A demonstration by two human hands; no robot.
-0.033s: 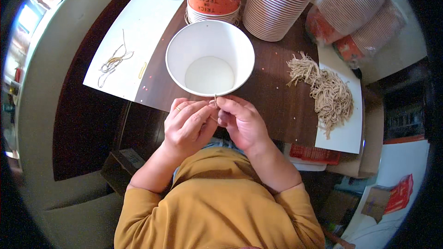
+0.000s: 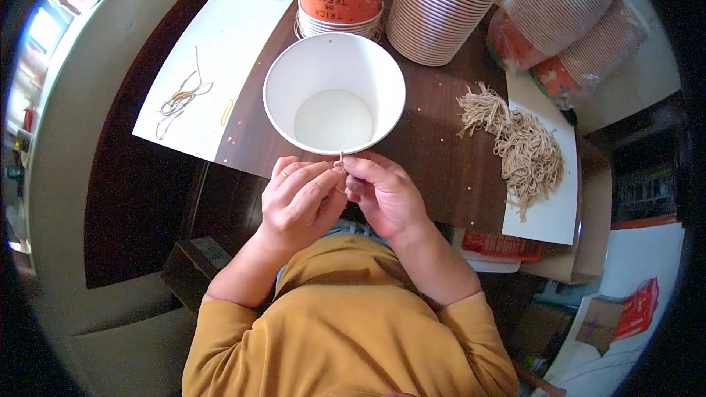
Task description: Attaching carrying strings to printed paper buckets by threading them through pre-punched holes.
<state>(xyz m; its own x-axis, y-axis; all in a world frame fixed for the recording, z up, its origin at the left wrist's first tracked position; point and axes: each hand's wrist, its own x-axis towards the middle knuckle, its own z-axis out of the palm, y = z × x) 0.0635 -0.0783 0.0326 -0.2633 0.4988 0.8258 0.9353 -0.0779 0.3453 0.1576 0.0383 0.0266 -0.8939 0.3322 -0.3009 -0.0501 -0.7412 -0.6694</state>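
Fingertips of left hand [image 2: 300,202] and right hand [image 2: 382,195] pinched together on thin tan string [image 2: 341,164] at near rim of white paper cup [image 2: 334,93], mid-table near front edge.

Both forearms came up from the lower edge in mustard-yellow sleeves pushed back above the wrists, converging toward the middle. The left hand [image 2: 300,202] lay with its back to the camera, fingers curled inward and a ring on one finger, thumb and forefinger pinched together at their tips. The right hand [image 2: 384,195] sat just beside it, knuckles up, fingers bent and pinching likewise. The fingertips of the two hands met, touching at one small point.
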